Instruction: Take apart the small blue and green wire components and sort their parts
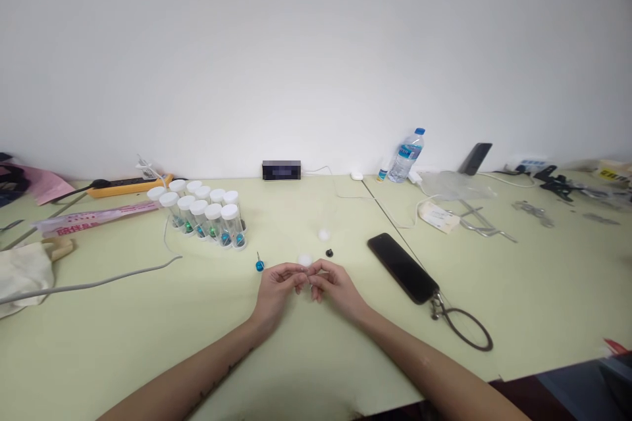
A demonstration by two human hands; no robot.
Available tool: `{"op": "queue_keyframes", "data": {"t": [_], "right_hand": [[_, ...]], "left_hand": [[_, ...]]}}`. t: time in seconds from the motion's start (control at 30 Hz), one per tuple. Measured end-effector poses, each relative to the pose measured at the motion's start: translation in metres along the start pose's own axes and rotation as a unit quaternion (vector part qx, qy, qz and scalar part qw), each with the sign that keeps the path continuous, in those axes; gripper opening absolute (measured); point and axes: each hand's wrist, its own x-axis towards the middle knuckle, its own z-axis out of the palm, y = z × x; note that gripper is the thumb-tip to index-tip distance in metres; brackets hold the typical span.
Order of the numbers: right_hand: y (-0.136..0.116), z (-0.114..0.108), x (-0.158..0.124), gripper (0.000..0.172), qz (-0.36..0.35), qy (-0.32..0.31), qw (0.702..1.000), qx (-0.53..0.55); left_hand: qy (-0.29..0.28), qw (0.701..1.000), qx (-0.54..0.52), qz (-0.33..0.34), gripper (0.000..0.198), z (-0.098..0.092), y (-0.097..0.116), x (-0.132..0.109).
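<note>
White cap (305, 259) lies on the pale green table (148, 316), right at the fingertips of both hands. The left hand (276, 289) and right hand (338, 286) meet just nearer than the cap, fingers curled closed with tips pressed together. Whether something small is pinched between them cannot be told.

Left of the cap, close by, stands a blue-headed pin (259, 265). Just right of it sits a small black piece (329, 253), and a second white cap (324, 234) lies a little beyond. Farther left and behind is a cluster of capped vials (202, 214); well to the right lies a dark phone (402, 268) with a looped strap (469, 332).

The cap is round, flat and plain white, faintly blurred.

Bare tabletop opens between the cap and the vials and on the near side under both forearms. The table's near edge runs below the right forearm.
</note>
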Motion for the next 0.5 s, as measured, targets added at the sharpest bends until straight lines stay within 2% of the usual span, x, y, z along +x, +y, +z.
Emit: {"op": "queue_keyframes", "data": {"t": [0.23,0.37,0.43,0.5], "right_hand": [[-0.002,-0.002,0.0,0.015,-0.011,0.002,1.0,0.011],[-0.002,-0.002,-0.002,0.015,-0.025,0.015,1.0,0.01],[-0.002,-0.002,-0.002,0.016,-0.027,0.022,0.999,0.011],[-0.001,-0.002,-0.003,0.017,-0.023,0.025,0.999,0.014]], "left_hand": [[0.003,1.0,0.021,-0.001,0.015,0.001,0.001,0.001],[-0.028,0.996,0.087,0.01,0.017,-0.002,0.002,-0.021],[-0.073,0.984,0.158,0.037,0.018,-0.012,0.003,-0.04],[-0.117,0.956,0.24,0.123,0.015,-0.029,0.006,-0.057]]}}
